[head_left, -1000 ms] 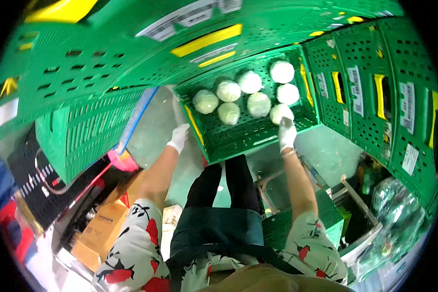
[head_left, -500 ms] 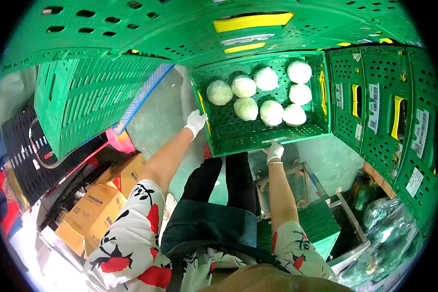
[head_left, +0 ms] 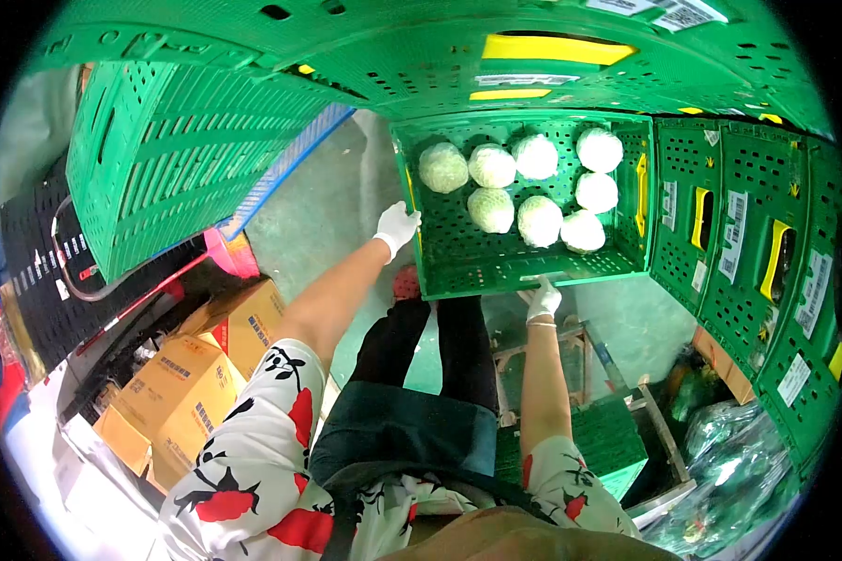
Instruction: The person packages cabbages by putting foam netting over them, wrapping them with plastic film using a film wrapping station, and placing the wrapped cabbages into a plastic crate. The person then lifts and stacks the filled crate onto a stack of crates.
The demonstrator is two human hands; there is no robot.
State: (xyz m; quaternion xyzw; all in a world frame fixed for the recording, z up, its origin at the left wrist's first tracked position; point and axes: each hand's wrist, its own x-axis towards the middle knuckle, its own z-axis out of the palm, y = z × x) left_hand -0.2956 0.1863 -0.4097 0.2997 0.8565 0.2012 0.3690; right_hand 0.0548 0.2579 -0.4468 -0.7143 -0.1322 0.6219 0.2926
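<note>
A green plastic crate [head_left: 458, 245] with perforated walls is in front of me, with several pale round netted fruits, perhaps melons [head_left: 540, 221], on its floor. My left hand [head_left: 399, 228], in a white glove, is closed on the crate's left end near a yellow handle. At the near long side my gloved right hand [head_left: 544, 299] grips the rim, its fingertips showing over the edge. Parts of both hands' fingers are hidden by the crate walls.
Stacked green crates [head_left: 730, 238] with yellow handles rise at the right, and more crates [head_left: 365, 56] stand beyond. A slatted green crate [head_left: 187, 159] is on the left. Cardboard boxes [head_left: 182, 388] lie lower left; plastic wrap [head_left: 730, 467] lies lower right.
The crate, both hands and the surrounding stacks sit slightly further right and lower in view, mostly from the camera turning. Both hands keep their hold on the crate.
</note>
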